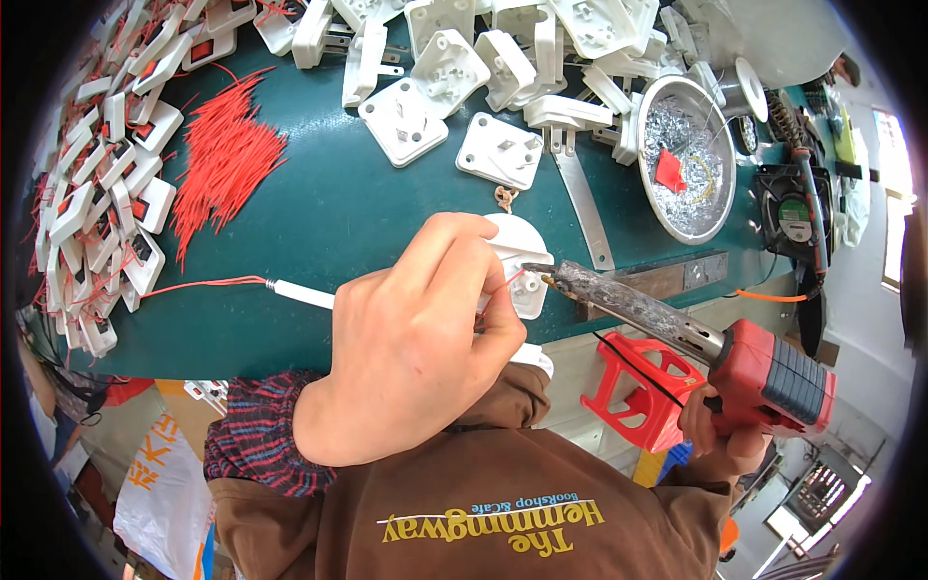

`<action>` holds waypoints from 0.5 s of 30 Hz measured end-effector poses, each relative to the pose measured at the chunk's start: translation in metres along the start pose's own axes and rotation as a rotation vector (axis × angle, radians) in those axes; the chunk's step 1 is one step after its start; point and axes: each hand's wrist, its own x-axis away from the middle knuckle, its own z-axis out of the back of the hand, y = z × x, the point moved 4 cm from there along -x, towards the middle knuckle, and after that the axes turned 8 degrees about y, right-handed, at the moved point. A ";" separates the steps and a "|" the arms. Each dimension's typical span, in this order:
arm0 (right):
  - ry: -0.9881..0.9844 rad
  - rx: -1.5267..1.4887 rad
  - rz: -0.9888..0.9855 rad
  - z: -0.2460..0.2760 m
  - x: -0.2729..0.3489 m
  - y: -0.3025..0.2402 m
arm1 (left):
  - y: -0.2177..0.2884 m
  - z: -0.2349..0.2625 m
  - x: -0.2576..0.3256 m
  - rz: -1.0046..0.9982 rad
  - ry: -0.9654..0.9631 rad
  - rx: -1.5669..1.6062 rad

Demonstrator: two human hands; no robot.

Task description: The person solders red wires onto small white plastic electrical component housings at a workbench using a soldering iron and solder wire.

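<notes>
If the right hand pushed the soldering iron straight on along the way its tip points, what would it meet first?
The right hand aims the red-handled soldering iron up-left. Its tip appears already at the white plastic plug housing and thin red wire pinched by the left hand, so probably those first; exact contact is unclear.

Bright, even daylight fills the scene — strongest at the right edge, where the pale window area (894, 193) is washed out. The shallow round metal dish (688, 159) throws small glints, and shadows on the dark green worktop (338, 213) are soft and short. Strong fisheye bending curves the worktop's edge, a black vignette rings the frame — focus softens toward that rim.
</notes>
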 end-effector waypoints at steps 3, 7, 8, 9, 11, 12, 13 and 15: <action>0.054 -0.027 -0.039 0.006 0.003 -0.003 | 0.002 0.001 -0.002 0.017 -0.015 0.032; 0.016 0.016 -0.043 0.011 0.002 -0.007 | 0.001 0.001 -0.004 0.011 -0.032 0.030; 0.008 0.011 -0.043 0.014 0.000 -0.005 | 0.000 0.001 -0.003 0.008 -0.018 0.021; -0.050 0.034 -0.030 0.017 -0.002 -0.003 | -0.001 0.001 -0.002 0.012 -0.015 0.013; -0.102 0.061 -0.016 0.016 -0.002 -0.004 | -0.002 0.001 -0.002 0.021 -0.019 0.034; -0.081 0.065 -0.020 0.015 -0.001 -0.007 | -0.001 0.001 -0.003 0.018 -0.022 0.042; -0.060 0.069 -0.024 0.013 0.000 -0.010 | -0.001 0.000 -0.004 0.022 -0.028 0.061; -0.032 0.069 -0.030 0.011 0.002 -0.012 | -0.001 0.001 -0.004 0.030 -0.032 0.074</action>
